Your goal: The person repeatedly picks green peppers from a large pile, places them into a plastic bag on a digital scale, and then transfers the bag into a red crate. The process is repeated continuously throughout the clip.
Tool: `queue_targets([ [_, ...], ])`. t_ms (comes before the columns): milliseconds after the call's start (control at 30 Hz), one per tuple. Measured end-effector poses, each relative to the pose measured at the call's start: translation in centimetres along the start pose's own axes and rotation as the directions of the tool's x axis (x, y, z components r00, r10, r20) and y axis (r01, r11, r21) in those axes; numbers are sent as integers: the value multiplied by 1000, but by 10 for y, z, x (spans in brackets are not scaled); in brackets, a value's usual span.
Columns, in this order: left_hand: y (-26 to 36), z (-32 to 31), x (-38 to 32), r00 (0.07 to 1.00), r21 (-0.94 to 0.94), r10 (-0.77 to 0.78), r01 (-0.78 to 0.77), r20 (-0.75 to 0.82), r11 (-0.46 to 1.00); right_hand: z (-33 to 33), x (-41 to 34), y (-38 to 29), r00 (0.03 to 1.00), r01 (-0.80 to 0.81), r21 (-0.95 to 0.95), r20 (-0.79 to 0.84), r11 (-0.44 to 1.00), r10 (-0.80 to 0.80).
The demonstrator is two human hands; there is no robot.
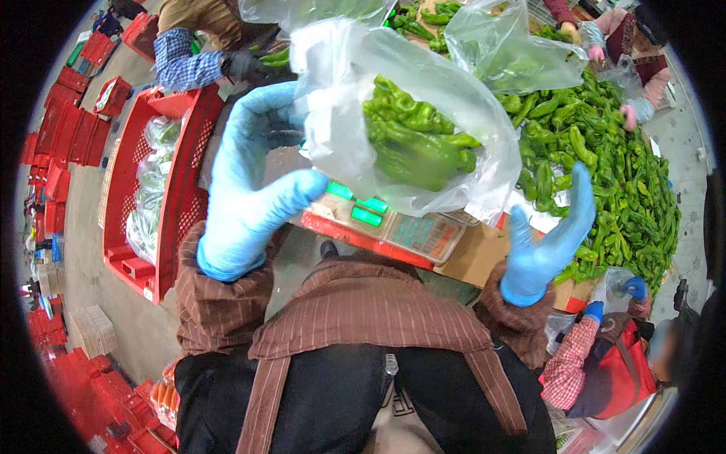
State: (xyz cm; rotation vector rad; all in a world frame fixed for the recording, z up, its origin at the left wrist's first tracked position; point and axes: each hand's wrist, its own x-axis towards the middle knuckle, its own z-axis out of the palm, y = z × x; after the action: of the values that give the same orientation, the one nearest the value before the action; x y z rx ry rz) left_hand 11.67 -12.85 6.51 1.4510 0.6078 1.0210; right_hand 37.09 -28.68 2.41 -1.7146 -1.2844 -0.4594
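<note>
A clear plastic bag (340,74) stands before me with several green peppers (420,136) inside, over a digital weighing scale (422,232) with lit green displays. My left hand (244,176), in a light blue glove, curves around the bag's left side. Its fingertips reach the plastic and are partly hidden there, while the thumb stands apart; whether they grip it cannot be told. To the lower right of the bag, my right hand (544,249), gloved alike, is open with thumb and fingers apart and nothing in it. Beside it spreads a large heap of green peppers (624,198).
At left stands a red plastic crate (127,227) holding filled bags. Another plastic bag (510,57) lies at the heap's far side. Co-workers' hands are near: a black glove (247,67), pink gloves (628,117), blue gloves (594,311). Red crates (74,130) are stacked far left.
</note>
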Motion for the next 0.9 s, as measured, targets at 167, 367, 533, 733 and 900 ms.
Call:
queue_targets([
  [167,-11,31,2,989,-70,71,-81,-132,994,42,-53,8,979,-195,-124,40,973,201],
  [367,25,25,36,981,-181,85,-54,172,982,-10,27,70,889,-445,817,351,366,295],
  [533,34,56,70,803,-286,253,-108,540,952,-1,118,-10,880,-34,667,373,744,-294],
  [733,14,87,74,825,-177,215,-141,523,974,30,147,-42,694,-364,651,667,666,-273],
  [900,19,76,69,795,116,275,-394,541,912,32,94,10,679,-541,594,726,595,-108],
])
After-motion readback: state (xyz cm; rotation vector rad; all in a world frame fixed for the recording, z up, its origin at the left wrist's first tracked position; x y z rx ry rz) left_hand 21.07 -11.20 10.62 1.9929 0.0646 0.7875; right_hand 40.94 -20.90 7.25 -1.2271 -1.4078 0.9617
